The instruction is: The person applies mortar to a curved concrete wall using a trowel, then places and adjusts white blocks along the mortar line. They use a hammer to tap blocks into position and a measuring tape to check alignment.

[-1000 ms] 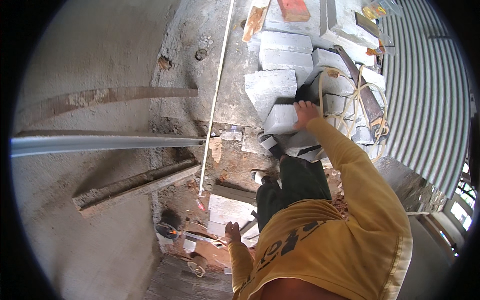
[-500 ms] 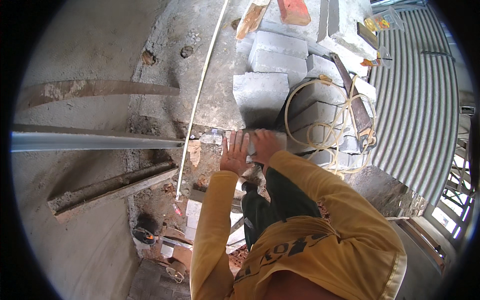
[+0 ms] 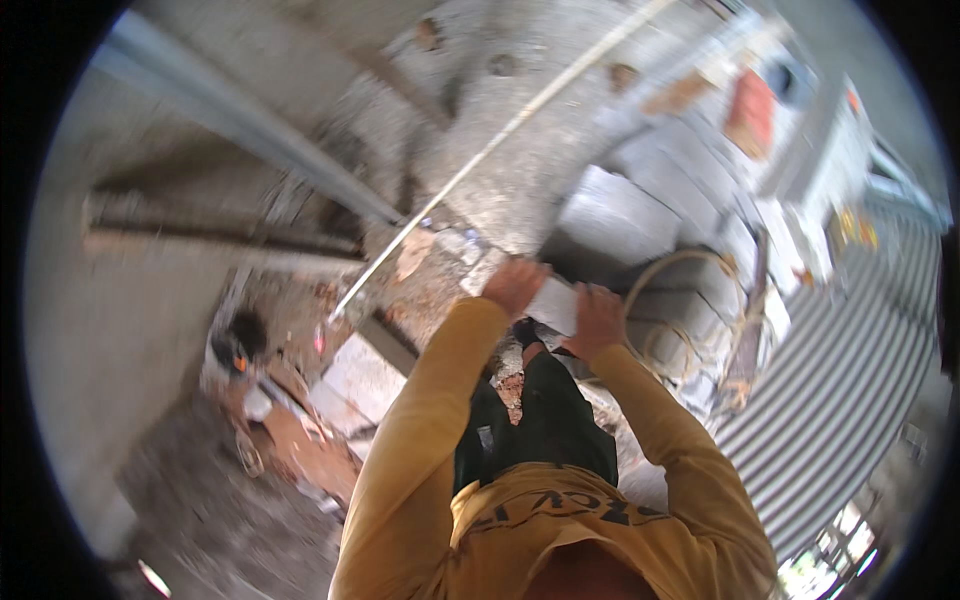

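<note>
Between my hands is a pale grey block (image 3: 553, 305), low in front of my legs. My left hand (image 3: 516, 286) grips its left end, the fingers bent over the edge. At the right end my right hand (image 3: 598, 318) is closed round the block, with the fingertips on its far side. Just beyond stands a larger light grey block (image 3: 617, 213), part of a pile. Motion blurs the picture, so I cannot tell whether the held block is lifted or resting on what lies below.
A long pale strip (image 3: 490, 148) runs diagonally across the ground at left, near a metal bar (image 3: 270, 135) and a wooden channel (image 3: 220, 240). Right of the pile lie looped hose (image 3: 690, 258), a handsaw (image 3: 748, 345) and corrugated sheeting (image 3: 830, 390). A reddish block (image 3: 750, 115) sits farther back.
My hands have gone from lying flat, side by side, to gripping the block's two ends, wider apart. The view has swung round, so the surroundings appear turned clockwise.
</note>
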Available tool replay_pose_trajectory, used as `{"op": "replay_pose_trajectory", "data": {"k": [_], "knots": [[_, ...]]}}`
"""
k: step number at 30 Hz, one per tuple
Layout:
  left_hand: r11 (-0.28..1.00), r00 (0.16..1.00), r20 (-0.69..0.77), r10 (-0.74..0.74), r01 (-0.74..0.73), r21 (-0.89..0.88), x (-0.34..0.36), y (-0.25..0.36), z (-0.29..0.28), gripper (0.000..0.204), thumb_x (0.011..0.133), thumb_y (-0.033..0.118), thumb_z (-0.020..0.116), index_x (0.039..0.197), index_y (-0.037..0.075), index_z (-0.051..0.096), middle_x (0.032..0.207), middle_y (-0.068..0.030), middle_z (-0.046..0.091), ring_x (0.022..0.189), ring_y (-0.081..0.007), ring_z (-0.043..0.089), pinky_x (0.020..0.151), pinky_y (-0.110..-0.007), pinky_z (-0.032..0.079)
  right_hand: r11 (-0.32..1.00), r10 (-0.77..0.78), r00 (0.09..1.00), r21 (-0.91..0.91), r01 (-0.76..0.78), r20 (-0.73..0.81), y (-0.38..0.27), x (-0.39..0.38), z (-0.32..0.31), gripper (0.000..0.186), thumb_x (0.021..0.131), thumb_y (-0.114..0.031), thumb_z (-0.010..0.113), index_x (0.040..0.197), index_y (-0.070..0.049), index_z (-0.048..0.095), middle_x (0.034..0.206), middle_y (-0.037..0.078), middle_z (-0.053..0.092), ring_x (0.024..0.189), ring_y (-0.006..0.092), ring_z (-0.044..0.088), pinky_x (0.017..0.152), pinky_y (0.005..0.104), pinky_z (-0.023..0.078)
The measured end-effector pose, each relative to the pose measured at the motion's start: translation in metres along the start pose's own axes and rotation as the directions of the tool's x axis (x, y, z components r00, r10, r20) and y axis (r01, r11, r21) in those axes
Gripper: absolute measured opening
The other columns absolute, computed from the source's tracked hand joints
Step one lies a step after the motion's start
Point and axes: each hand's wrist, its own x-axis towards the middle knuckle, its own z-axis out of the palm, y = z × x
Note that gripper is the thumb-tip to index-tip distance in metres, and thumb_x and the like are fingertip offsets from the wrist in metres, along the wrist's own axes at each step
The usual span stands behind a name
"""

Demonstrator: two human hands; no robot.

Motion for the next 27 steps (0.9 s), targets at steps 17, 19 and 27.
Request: {"op": "replay_pose_trajectory", "data": {"k": [17, 19, 27], "knots": [[0.973, 0.807, -0.545, -0.228, 0.174, -0.149, -0.032, 0.05, 0.063, 0.029, 0.083, 0.021, 0.049, 0.11, 0.013, 0.056, 0.1, -0.0057, 0.056, 0.102, -0.0224, 0.052, 0.096, -0.046, 0.036, 0.971, -0.068, 0.986, -0.215, 0.1, 0.151, -0.029, -0.024, 0.02, 0.095, 0.056, -0.031, 0.079, 0.131, 0.001, 0.03, 0.117, 0.021, 0.045, 0.111, 0.0393, 0.047, 0.093, 0.0459, 0.043], [0.964, 0.768, -0.583, -0.265, 0.192, -0.185, -0.054, 0.034, 0.07, 0.03, 0.081, 0.02, 0.052, 0.11, 0.013, 0.056, 0.099, -0.0056, 0.056, 0.1, -0.0222, 0.052, 0.095, -0.045, 0.037, 0.957, -0.103, 0.987, -0.258, 0.133, 0.127, -0.054, -0.022, 0.025, 0.096, 0.056, -0.032, 0.08, 0.131, 0.001, 0.031, 0.117, 0.021, 0.046, 0.11, 0.0394, 0.048, 0.093, 0.0457, 0.043], [0.854, 0.768, -0.401, -0.5, 0.36, -0.375, -0.232, 0.014, 0.057, 0.05, 0.069, 0.022, 0.065, 0.116, 0.009, 0.053, 0.106, -0.0079, 0.054, 0.102, -0.0229, 0.05, 0.092, -0.042, 0.036, 0.77, -0.341, 0.894, -0.46, 0.443, 0.291, -0.198, -0.04, 0.002, 0.097, 0.055, -0.035, 0.082, 0.131, 0.001, 0.033, 0.116, 0.019, 0.047, 0.11, 0.0366, 0.048, 0.091, 0.0436, 0.045]]}}
